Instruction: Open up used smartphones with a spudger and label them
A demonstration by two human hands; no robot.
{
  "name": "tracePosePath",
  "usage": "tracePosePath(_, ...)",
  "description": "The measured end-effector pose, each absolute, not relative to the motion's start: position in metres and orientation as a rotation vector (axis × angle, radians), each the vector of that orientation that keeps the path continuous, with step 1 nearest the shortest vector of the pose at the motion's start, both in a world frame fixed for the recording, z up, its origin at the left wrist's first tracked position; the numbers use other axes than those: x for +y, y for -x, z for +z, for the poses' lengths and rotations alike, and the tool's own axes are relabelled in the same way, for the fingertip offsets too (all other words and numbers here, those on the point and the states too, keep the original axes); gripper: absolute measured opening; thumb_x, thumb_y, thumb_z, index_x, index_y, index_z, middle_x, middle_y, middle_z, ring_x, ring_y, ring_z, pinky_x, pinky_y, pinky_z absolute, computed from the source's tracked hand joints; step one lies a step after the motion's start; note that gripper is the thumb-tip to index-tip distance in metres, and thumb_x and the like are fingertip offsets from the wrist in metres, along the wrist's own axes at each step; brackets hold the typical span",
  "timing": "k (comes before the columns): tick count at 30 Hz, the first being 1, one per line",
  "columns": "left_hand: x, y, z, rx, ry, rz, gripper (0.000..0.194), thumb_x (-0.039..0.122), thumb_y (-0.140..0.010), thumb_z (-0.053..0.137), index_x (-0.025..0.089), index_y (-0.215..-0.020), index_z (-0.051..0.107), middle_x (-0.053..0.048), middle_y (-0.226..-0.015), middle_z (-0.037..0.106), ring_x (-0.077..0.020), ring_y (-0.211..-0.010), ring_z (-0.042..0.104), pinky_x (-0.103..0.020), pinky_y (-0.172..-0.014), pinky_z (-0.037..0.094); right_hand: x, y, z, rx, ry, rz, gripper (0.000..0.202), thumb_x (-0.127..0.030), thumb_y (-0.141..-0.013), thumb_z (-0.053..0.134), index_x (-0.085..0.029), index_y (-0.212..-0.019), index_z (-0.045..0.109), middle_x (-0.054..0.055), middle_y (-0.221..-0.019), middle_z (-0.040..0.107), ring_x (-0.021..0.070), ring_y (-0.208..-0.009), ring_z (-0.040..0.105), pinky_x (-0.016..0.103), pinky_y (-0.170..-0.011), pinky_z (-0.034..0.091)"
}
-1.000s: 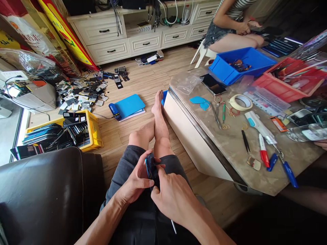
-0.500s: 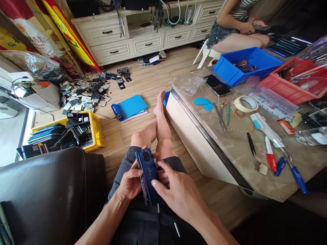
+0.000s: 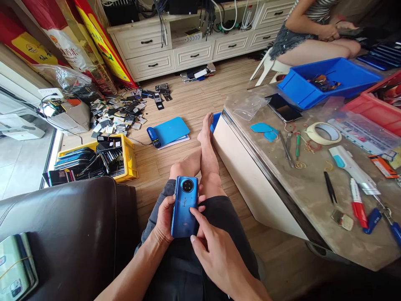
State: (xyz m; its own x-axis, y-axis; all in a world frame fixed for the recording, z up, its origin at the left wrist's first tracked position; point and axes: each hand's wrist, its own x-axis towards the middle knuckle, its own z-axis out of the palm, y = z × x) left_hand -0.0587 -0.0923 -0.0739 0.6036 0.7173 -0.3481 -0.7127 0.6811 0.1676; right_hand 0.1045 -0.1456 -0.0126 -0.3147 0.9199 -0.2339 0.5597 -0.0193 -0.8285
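Blue, glossy-backed smartphone with a round camera ring (image 3: 184,206) is held over the person's lap, back face up and camera end away from the body. Left hand (image 3: 165,217) is clamped on the smartphone's left edge from beneath, fingertips curling round the far side; right hand (image 3: 216,255) has its fingers loosely apart, the index fingertip pressing on the back cover's right edge near the middle. Judged from this pose, the step in hand is an inspection or probing of the back cover's seam; the next move would call for a firm left-hand grip and fine pressure along that edge. To the right stands a stone-topped worktop (image 3: 300,184) carrying a roll of pale tape (image 3: 323,133), black tweezers (image 3: 330,187), a red-capped marker (image 3: 358,203), a blue plastic bin (image 3: 328,81) and a dark phone lying flat (image 3: 283,107). On the wooden floor lie a blue heating mat (image 3: 171,130), a yellow crate of phone parts (image 3: 97,161) and a scatter of loose components (image 3: 119,112). Another person sits on a white stool (image 3: 269,62) beyond the worktop. Nothing stands between the hands and the smartphone; the worktop's tools lie well apart, to the right.
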Motion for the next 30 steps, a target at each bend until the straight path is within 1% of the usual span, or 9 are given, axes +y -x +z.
tracePosePath(4,-0.0907,0.059,-0.0736,0.369,-0.001,0.826,0.08,0.042,-0.084,0.057,0.012,-0.156,0.041,-0.019,-0.136,0.067,-0.0396,-0.117,0.068,-0.053,-0.104,0.047,-0.1496,-0.1003,-0.0199,-1.851,1.561,1.223,0.054,-0.017,-0.096,0.044,-0.015,-0.15,0.048,0.002,-0.08,0.073,0.0193,-0.07,0.071,0.031,-0.072,0.057)
tracePosePath(8,-0.09,0.0591,-0.0765,0.371,0.014,0.843,0.08,0.042,-0.084,0.057,0.011,-0.156,0.04,-0.019,-0.136,0.067,-0.0396,-0.117,0.068,-0.052,-0.104,0.047,-0.15,-0.1028,-0.0221,-1.885,1.566,1.165,0.049,-0.018,-0.096,0.044,-0.014,-0.143,0.056,0.005,-0.086,0.076,0.0208,-0.076,0.074,0.033,-0.075,0.059)
tracePosePath(10,-0.0902,0.0594,-0.0789,0.38,0.026,0.846,0.079,0.042,-0.085,0.056,0.011,-0.156,0.04,-0.019,-0.136,0.067,-0.039,-0.116,0.068,-0.052,-0.104,0.048,-0.1495,-0.1044,-0.0217,-1.877,1.576,1.15,0.049,-0.018,-0.096,0.044,-0.015,-0.144,0.055,0.005,-0.087,0.076,0.0208,-0.077,0.074,0.033,-0.077,0.06)
tracePosePath(12,-0.0904,0.0598,-0.0806,0.382,0.033,0.846,0.078,0.043,-0.085,0.054,0.011,-0.155,0.041,-0.019,-0.135,0.068,-0.0386,-0.115,0.069,-0.052,-0.103,0.048,-0.1491,-0.1053,-0.0207,-1.872,1.585,1.153,0.05,-0.019,-0.096,0.043,-0.015,-0.145,0.054,0.005,-0.086,0.076,0.0207,-0.077,0.075,0.032,-0.078,0.06)
tracePosePath(15,-0.0898,0.0601,-0.081,0.375,0.026,0.842,0.078,0.043,-0.085,0.054,0.01,-0.155,0.041,-0.019,-0.135,0.068,-0.0385,-0.114,0.069,-0.051,-0.102,0.049,-0.1492,-0.105,-0.0192,-1.895,1.588,1.151,0.047,-0.019,-0.096,0.043,-0.013,-0.139,0.062,0.005,-0.083,0.075,0.021,-0.076,0.074,0.033,-0.08,0.06)
tracePosePath(19,-0.0887,0.0602,-0.0806,0.369,0.041,0.834,0.077,0.042,-0.085,0.053,0.01,-0.154,0.042,-0.019,-0.133,0.069,-0.0377,-0.112,0.07,-0.05,-0.101,0.049,-0.1498,-0.1041,-0.0184,-1.879,1.579,1.14,0.048,-0.019,-0.097,0.042,-0.012,-0.142,0.058,0.007,-0.087,0.076,0.0206,-0.077,0.074,0.033,-0.083,0.06)
tracePosePath(21,-0.0889,0.0601,-0.0811,0.37,0.046,0.835,0.077,0.042,-0.085,0.054,0.01,-0.154,0.043,-0.019,-0.132,0.07,-0.0374,-0.111,0.07,-0.05,-0.1,0.049,-0.1498,-0.1039,-0.0185,-1.902,1.58,1.137,0.046,-0.019,-0.098,0.042,-0.012,-0.139,0.062,0.008,-0.088,0.076,0.0212,-0.078,0.074,0.034,-0.084,0.06)
tracePosePath(23,-0.0894,0.0601,-0.0818,0.371,0.045,0.833,0.077,0.042,-0.084,0.054,0.01,-0.154,0.043,-0.019,-0.131,0.07,-0.0372,-0.11,0.071,-0.049,-0.1,0.049,-0.1502,-0.1037,-0.0189,-1.907,1.578,1.122,0.045,-0.019,-0.098,0.042,-0.012,-0.136,0.064,0.008,-0.087,0.076,0.0213,-0.078,0.074,0.034,-0.086,0.06)
tracePosePath(30,-0.0904,0.0609,-0.0821,0.389,0.065,0.836,0.076,0.043,-0.085,0.054,0.009,-0.153,0.044,-0.019,-0.127,0.071,-0.0358,-0.104,0.072,-0.048,-0.097,0.051,-0.1543,-0.103,-0.0224,-1.872,1.54,1.121,0.047,-0.019,-0.097,0.043,-0.01,-0.14,0.06,0.006,-0.082,0.074,0.0204,-0.073,0.073,0.034,-0.085,0.061)
